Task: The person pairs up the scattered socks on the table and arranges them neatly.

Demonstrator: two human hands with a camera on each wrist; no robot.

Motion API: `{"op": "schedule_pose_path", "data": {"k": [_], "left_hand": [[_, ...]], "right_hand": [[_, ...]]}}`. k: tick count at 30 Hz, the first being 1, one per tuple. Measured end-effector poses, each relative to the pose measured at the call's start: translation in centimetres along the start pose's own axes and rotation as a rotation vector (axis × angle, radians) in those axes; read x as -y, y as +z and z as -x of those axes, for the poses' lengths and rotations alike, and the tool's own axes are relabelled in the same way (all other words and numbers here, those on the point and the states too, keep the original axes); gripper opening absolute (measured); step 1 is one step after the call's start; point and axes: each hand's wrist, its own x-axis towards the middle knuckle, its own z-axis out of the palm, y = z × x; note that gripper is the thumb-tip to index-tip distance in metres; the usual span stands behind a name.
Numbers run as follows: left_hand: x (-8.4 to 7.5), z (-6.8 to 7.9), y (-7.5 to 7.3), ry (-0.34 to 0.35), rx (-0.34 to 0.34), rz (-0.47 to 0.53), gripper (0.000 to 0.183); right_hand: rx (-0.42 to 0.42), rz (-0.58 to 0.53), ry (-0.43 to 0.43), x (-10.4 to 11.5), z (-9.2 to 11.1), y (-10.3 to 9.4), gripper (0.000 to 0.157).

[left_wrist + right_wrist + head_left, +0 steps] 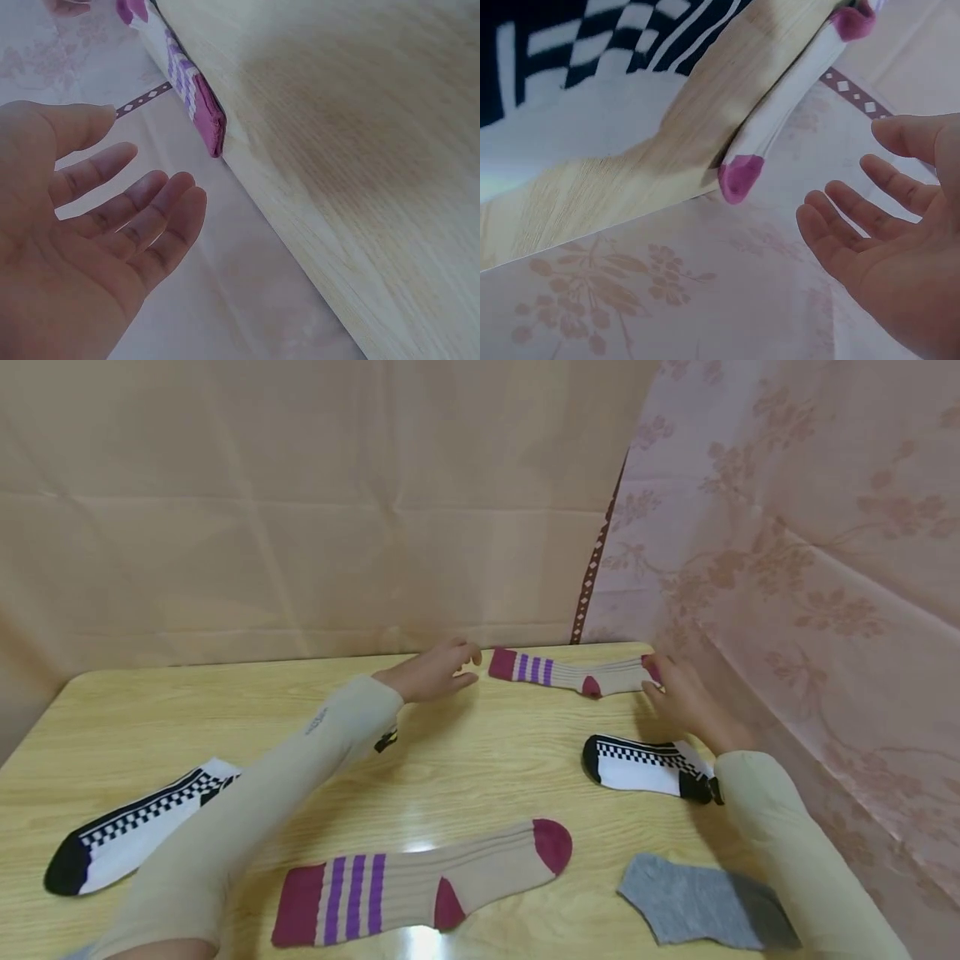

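Observation:
A beige sock (566, 677) with maroon ends and purple stripes lies flat along the table's far edge. Just left of its striped cuff (206, 120) is my left hand (438, 672), fingers loosely bent and holding nothing. At the opposite end my right hand (686, 697) is beside the maroon toe (741, 176); the right wrist view shows its fingers relaxed and apart from the fabric. A matching sock (405, 881) lies nearer the front. Under the right wrist lies a black-and-white checkered sock (637, 768).
Another checkered sock (142, 827) lies at left, partly hidden by the left sleeve (255, 818). A grey sock (697, 893) is at front right, its end near the right sleeve (795, 852). Cloth hangings (315, 527) rise behind the wooden table (480, 777) and along its right.

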Motion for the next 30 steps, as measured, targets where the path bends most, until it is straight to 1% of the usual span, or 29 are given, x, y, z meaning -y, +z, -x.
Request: {"op": "schedule_pose_path", "data": {"k": [4,6,10,13,18,21,23,27,29,30], "left_hand": [[-0.3,-1.4,0.1,0.007,-0.007,-0.014,0.029],[-0.4,-2.1,0.2,0.004,-0.004,-0.022,0.029],[-0.3,-3.6,0.9,-0.015,0.008,-0.033,0.029],[-0.1,-4.8,1.7,-0.029,0.006,-0.041,0.028],[-0.1,-6.5,2.7,-0.030,-0.012,-0.086,0.025],[-0.1,-7.0,3.5,-0.048,-0.017,-0.105,0.026],[-0.1,-7.0,4.0,-0.068,-0.004,-0.131,0.030],[-0.1,-6.9,4.9,-0.110,0.032,-0.199,0.046],[-0.1,-6.9,4.9,-0.128,0.048,-0.217,0.047],[-0.1,-6.9,4.9,-0.135,0.053,-0.211,0.046]], "right_hand": [[-0.007,-0.011,0.029,-0.5,-0.5,0.1,0.030],[0.001,-0.019,0.060,-0.9,-0.8,0.2,0.030],[0.069,-0.011,0.139,-1.8,-1.4,0.5,0.032],[0.112,0.003,0.182,-2.5,-1.8,0.9,0.034],[0.144,-0.001,0.235,-3.4,-2.3,1.4,0.036],[0.165,0.000,0.274,-3.8,-2.5,1.9,0.032],[0.187,0.002,0.276,-4.0,-2.5,2.3,0.028],[0.217,0.023,0.243,-4.1,-2.4,3.1,0.020],[0.209,0.030,0.221,-4.0,-2.2,3.2,0.018],[0.196,0.040,0.214,-4.0,-2.2,3.2,0.017]]}}
